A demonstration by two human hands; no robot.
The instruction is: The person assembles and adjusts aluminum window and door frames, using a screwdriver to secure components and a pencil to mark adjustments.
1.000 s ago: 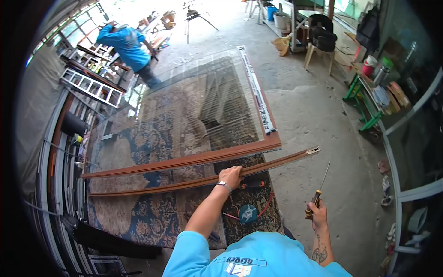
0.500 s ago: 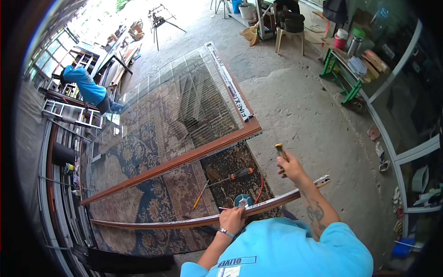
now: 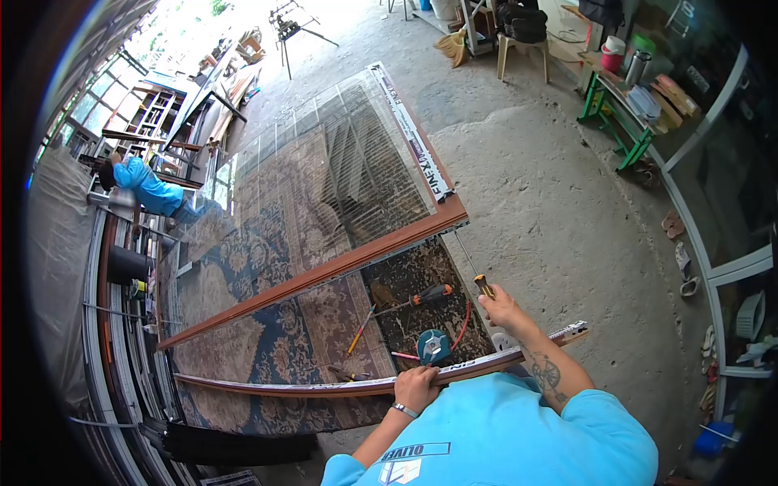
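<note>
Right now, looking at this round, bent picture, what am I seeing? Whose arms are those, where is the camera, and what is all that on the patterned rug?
The camera sits on a person's head and looks forward and down, so the arms at the bottom are that person's own; the wide lens bends the edges. The left hand grips a long brown frame strip lying across a patterned rug. The right hand holds a screwdriver with a yellow and black handle, its shaft pointing away. On the rug lie a glass panel with a brown frame edge, a second screwdriver with an orange handle, a pencil and a teal tape measure. Far left, another person in blue bends over some work.
</note>
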